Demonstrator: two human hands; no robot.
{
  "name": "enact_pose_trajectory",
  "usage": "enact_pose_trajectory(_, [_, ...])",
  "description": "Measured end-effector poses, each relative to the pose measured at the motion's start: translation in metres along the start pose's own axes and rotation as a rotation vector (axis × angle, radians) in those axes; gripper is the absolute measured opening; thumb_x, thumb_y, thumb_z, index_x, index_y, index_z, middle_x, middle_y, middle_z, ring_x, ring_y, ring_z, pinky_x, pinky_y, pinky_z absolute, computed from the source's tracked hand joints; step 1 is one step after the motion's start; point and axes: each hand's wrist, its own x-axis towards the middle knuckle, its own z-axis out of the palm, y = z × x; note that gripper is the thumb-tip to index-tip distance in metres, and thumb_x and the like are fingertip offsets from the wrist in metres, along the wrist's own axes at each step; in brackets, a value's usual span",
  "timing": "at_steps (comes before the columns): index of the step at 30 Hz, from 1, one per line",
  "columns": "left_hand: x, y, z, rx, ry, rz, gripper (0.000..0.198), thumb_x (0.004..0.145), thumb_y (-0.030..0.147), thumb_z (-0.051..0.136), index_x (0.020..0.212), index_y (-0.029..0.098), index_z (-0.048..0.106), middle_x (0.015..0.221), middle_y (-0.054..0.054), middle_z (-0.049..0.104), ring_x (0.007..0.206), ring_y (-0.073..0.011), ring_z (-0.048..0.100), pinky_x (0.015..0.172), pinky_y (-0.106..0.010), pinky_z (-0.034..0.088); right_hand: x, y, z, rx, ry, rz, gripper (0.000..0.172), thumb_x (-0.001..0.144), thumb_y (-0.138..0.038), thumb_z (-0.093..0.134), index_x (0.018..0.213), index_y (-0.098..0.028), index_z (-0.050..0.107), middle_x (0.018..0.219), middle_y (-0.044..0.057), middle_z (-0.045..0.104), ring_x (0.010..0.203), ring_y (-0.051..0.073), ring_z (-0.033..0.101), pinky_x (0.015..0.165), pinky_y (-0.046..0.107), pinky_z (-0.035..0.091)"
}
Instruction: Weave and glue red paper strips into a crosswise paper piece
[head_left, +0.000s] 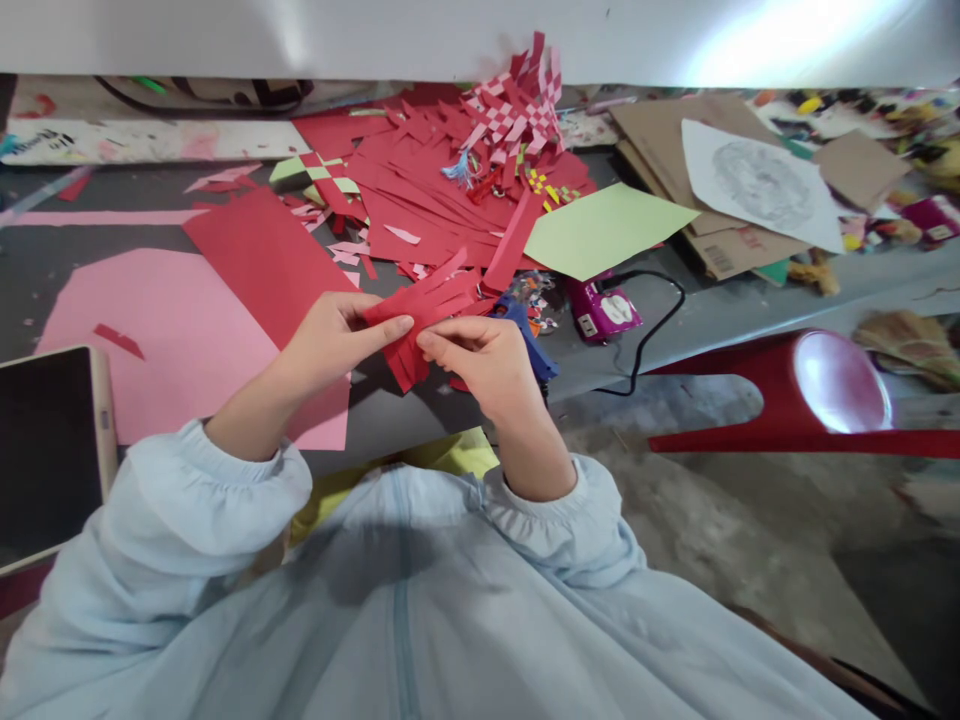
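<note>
Between my two hands is a bundle of red paper strips (pixel 401 360), held over the near edge of the table. My left hand (pixel 337 335) grips its left side, with the thumb lying on top. On the right side, the thumb and forefinger of my right hand (pixel 480 355) pinch the strips; the other fingers curl underneath. Some strips fan out up and to the right. Just right of my right hand lies a blue tool (pixel 531 340), partly hidden, perhaps a glue gun. A red paper sheet (pixel 270 260) rests on a pink sheet (pixel 172 350) by my left hand.
Behind my hands are heaped red paper pieces (pixel 420 180) and pink-and-red woven paper strips (pixel 517 105). To the right are a light green sheet (pixel 611 230), a purple box (pixel 604 310) with a black cable, and cardboard (pixel 675 150). A tablet (pixel 49 450) sits far left; a red stool (pixel 780 390) stands right.
</note>
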Motion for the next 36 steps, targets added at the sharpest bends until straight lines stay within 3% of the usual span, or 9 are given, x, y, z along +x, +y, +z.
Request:
enact_pose_trajectory(3, [0.000, 0.001, -0.002, 0.076, 0.052, -0.020, 0.039, 0.073, 0.052, 0.082, 0.071, 0.014, 0.074, 0.065, -0.002, 0.067, 0.062, -0.0133, 0.057, 0.057, -0.024, 0.043, 0.000, 0.001, 0.000, 0.001, 0.026, -0.006, 0.015, 0.071, -0.034, 0.080, 0.071, -0.019, 0.079, 0.061, -0.001, 0.071, 0.056, 0.010, 0.062, 0.058, 0.024, 0.051])
enact_pose_trajectory(10, [0.000, 0.004, -0.001, 0.017, 0.006, -0.059, 0.033, 0.072, 0.046, 0.082, 0.074, 0.014, 0.075, 0.066, 0.000, 0.064, 0.059, -0.0101, 0.050, 0.056, -0.023, 0.036, 0.002, -0.003, -0.010, -0.042, 0.156, -0.012, 0.013, 0.070, -0.032, 0.080, 0.072, -0.020, 0.079, 0.059, -0.002, 0.069, 0.050, 0.010, 0.059, 0.048, 0.023, 0.049])
enact_pose_trajectory(19, [-0.005, 0.007, 0.000, 0.051, 0.014, -0.075, 0.034, 0.074, 0.047, 0.081, 0.068, 0.014, 0.071, 0.061, 0.001, 0.057, 0.057, -0.0094, 0.047, 0.055, -0.024, 0.036, 0.001, -0.014, -0.033, -0.148, 0.493, -0.290, 0.008, 0.078, -0.029, 0.077, 0.077, -0.021, 0.078, 0.065, -0.002, 0.070, 0.047, 0.009, 0.055, 0.047, 0.026, 0.047])
enact_pose_trajectory(24, [-0.001, 0.002, -0.001, 0.103, -0.023, -0.029, 0.035, 0.074, 0.046, 0.079, 0.067, 0.014, 0.070, 0.061, 0.001, 0.058, 0.057, -0.0095, 0.049, 0.054, -0.024, 0.036, -0.004, -0.014, -0.019, -0.180, 0.314, -0.293, 0.005, 0.076, -0.022, 0.079, 0.071, -0.021, 0.078, 0.067, -0.002, 0.072, 0.048, 0.009, 0.057, 0.049, 0.026, 0.048])
enact_pose_trajectory(26, [0.000, 0.001, -0.001, 0.100, -0.055, -0.020, 0.032, 0.074, 0.045, 0.079, 0.072, 0.013, 0.074, 0.064, 0.000, 0.061, 0.059, -0.0103, 0.051, 0.055, -0.024, 0.039, -0.006, -0.011, -0.011, -0.216, 0.229, -0.303, 0.006, 0.079, -0.023, 0.078, 0.073, -0.022, 0.080, 0.070, -0.001, 0.074, 0.054, 0.010, 0.062, 0.057, 0.027, 0.052])
enact_pose_trajectory(30, [0.000, 0.001, -0.001, 0.095, -0.104, -0.001, 0.032, 0.075, 0.042, 0.079, 0.087, 0.013, 0.079, 0.074, -0.001, 0.066, 0.065, -0.0119, 0.055, 0.060, -0.025, 0.044, -0.005, -0.003, -0.003, -0.357, 0.224, -0.333, 0.006, 0.081, -0.024, 0.077, 0.079, -0.025, 0.083, 0.079, 0.000, 0.078, 0.070, 0.014, 0.070, 0.072, 0.030, 0.057])
enact_pose_trajectory(36, [0.000, -0.003, -0.003, 0.096, -0.174, 0.035, 0.032, 0.078, 0.043, 0.078, 0.093, 0.015, 0.080, 0.075, -0.001, 0.067, 0.066, -0.0116, 0.054, 0.060, -0.024, 0.043, -0.006, -0.004, -0.003, -0.522, 0.182, -0.395, 0.011, 0.086, -0.026, 0.073, 0.079, -0.026, 0.081, 0.080, 0.000, 0.078, 0.073, 0.015, 0.070, 0.071, 0.028, 0.055])
